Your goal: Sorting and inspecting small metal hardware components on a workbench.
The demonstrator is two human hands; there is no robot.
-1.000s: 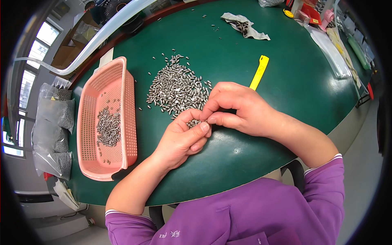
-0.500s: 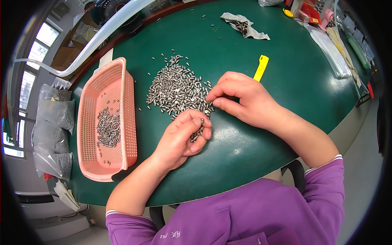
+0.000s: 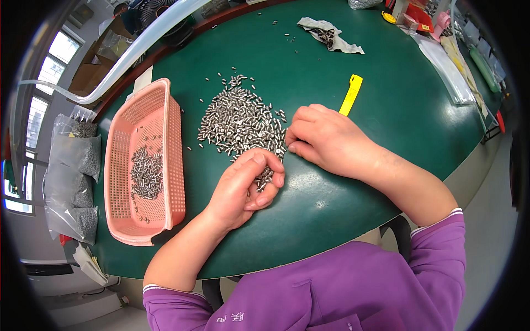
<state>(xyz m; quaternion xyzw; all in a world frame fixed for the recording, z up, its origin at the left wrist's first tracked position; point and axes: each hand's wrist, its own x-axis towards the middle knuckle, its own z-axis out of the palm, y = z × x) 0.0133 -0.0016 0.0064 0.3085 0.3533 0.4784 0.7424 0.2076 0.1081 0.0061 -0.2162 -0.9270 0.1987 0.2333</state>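
A heap of small silver metal pins (image 3: 240, 120) lies on the green table (image 3: 342, 187). My left hand (image 3: 243, 187) is cupped just below the heap, curled around a handful of the pins. My right hand (image 3: 326, 138) rests palm down at the heap's right edge, its fingertips bent and touching the nearest pins. To the left stands a pink plastic basket (image 3: 172, 165) with a smaller pile of pins (image 3: 146, 171) inside.
A yellow plastic tool (image 3: 351, 94) lies just beyond my right hand. A crumpled cloth (image 3: 329, 34) sits at the table's far side. Clear bags of pins (image 3: 74, 176) lie left of the basket. Plastic sleeves and coloured items crowd the far right edge (image 3: 452, 49).
My hands, together a second ago, have parted. The right hand moved up to the heap's right edge. The left hand has curled around a handful of pins.
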